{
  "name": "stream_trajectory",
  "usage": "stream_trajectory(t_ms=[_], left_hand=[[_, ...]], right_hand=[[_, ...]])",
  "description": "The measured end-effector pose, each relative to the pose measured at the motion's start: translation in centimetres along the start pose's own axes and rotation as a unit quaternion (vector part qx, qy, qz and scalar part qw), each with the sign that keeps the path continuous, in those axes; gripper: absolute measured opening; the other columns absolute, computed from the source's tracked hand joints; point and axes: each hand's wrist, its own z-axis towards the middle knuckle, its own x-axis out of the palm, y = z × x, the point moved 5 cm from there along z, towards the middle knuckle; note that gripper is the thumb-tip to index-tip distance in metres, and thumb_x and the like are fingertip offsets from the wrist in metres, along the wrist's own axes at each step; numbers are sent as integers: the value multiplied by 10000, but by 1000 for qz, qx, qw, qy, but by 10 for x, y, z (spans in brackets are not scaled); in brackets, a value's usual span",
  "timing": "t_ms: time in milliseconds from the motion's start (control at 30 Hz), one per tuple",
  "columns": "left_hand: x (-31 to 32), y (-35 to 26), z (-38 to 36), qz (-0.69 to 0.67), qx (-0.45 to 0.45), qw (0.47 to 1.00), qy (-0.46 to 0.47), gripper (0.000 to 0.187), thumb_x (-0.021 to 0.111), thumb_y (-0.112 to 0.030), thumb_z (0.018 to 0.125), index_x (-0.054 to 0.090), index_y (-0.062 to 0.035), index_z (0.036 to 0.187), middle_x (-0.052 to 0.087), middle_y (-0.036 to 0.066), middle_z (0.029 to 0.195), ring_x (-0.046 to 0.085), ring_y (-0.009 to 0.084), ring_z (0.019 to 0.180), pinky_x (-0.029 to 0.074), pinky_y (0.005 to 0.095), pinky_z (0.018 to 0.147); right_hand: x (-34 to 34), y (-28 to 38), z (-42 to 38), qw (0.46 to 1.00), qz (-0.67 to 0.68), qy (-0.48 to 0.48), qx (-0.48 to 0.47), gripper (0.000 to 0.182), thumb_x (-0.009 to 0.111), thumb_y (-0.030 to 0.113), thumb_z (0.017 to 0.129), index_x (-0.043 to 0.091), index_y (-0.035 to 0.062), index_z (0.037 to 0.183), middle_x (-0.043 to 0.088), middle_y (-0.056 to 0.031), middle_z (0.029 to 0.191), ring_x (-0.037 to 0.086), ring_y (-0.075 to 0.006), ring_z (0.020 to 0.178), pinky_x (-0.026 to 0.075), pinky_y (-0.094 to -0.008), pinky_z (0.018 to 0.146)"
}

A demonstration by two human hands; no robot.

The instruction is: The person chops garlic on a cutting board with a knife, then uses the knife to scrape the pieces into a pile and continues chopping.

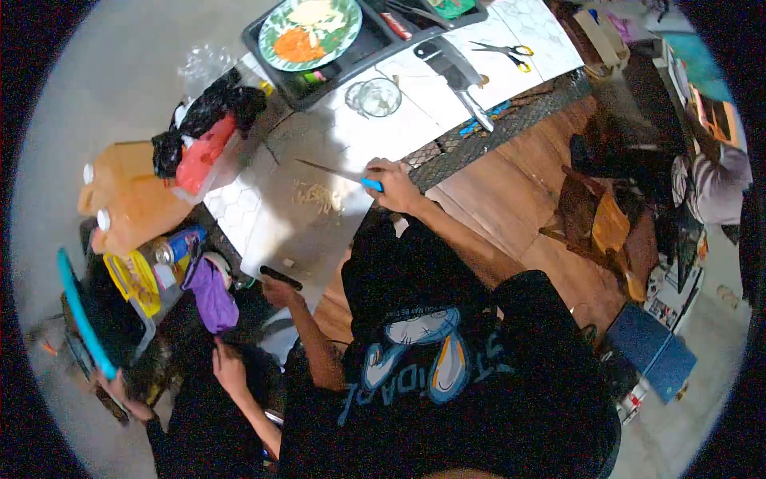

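Note:
My right hand (391,188) is closed around the blue handle of a knife (331,170), its thin blade pointing left over the white tiled table (415,132). Just below the blade lies a small heap of pale cut strips (317,197). My left hand (281,294), at the table's near left edge, is closed on a slim black object (281,278) whose kind I cannot make out. A small pale piece (288,262) lies on the table close to that hand. Beyond the knife stands a clear glass mug (378,97).
A black tray (343,89) bears a plate (351,49) of orange shreds and pale strips. A cleaver (455,72) and yellow-handled scissors (511,54) lie to the right. Jugs (148,211) and plastic bags (209,160) stand left. Another person's hand (229,367) is at lower left.

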Motion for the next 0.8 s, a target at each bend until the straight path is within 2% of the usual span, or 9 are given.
stream_trajectory(t_ms=[133, 200, 267, 300, 400, 500, 600, 700, 800], left_hand=[[31, 47, 21, -64, -63, 995, 54, 501, 509, -457, 943, 577, -25, 1188, 631, 190, 1173, 634, 356, 983, 494, 450, 863], [34, 50, 19, -38, -46, 996, 61, 434, 529, -399, 929, 586, -22, 1138, 640, 183, 1102, 631, 334, 911, 503, 441, 795], [23, 21, 8, 12, -13, 999, 45, 301, 567, -282, 901, 604, -17, 1038, 659, 169, 960, 625, 290, 765, 520, 421, 660], [20, 11, 6, 38, 5, 999, 35, 234, 587, -223, 887, 614, -14, 988, 669, 163, 890, 622, 268, 692, 529, 412, 593], [16, 1, 6, 50, 10, 996, 66, 303, 597, -265, 894, 596, 14, 1012, 667, 186, 919, 626, 292, 763, 523, 419, 682], [24, -5, 12, 60, 16, 992, 113, 412, 613, -329, 904, 569, 55, 1046, 665, 222, 963, 631, 328, 870, 513, 430, 815], [24, -40, -11, 204, 107, 969, 89, 441, 603, -363, 920, 567, 56, 1049, 644, 238, 1033, 616, 378, 905, 498, 446, 849], [32, -48, -33, 186, 226, 955, 56, 331, 536, -301, 972, 570, 24, 1024, 626, 208, 951, 592, 324, 818, 472, 420, 764], [39, -36, -29, 124, 195, 967, 108, 306, 531, -272, 979, 567, 31, 1005, 611, 174, 919, 579, 305, 825, 468, 408, 779]], right_hand=[[4, -22, -34, 995, 39, 18, 87, 223, 683, 213, 803, 695, 63, 967, 620, -145, 1159, 515, -283, 1215, 387, -473, 940], [-3, -20, -49, 985, 148, -2, 84, 186, 682, 180, 805, 690, 29, 914, 646, -192, 1064, 605, -341, 1069, 481, -426, 888], [-2, -7, -58, 978, 125, 111, 128, 212, 690, 174, 797, 686, 20, 942, 653, -186, 1005, 616, -357, 998, 471, -429, 923], [0, 2, -64, 997, 73, 18, 10, 226, 695, 181, 800, 684, 23, 961, 649, -181, 976, 610, -353, 976, 481, -416, 898], [8, -18, -80, 980, 164, -2, 114, 236, 697, 203, 805, 688, 38, 973, 649, -177, 1005, 605, -343, 1002, 447, -439, 941], [2, -16, -97, 984, 143, -29, 103, 240, 700, 219, 804, 693, 44, 969, 644, -166, 1068, 572, -347, 1079, 423, -464, 966], [-9, -14, -113, 990, 105, -4, 93, 247, 713, 232, 796, 697, 56, 969, 620, -166, 1141, 537, -344, 1144, 427, -453, 971], [-20, -17, -143, 977, 122, -36, 169, 259, 716, 243, 803, 696, 47, 970, 557, -167, 1236, 530, -347, 1167, 404, -438, 1016], [-32, -28, -168, 968, 141, -39, 202, 258, 712, 236, 818, 692, 28, 969, 558, -165, 1232, 537, -335, 1166, 416, -430, 1007]])
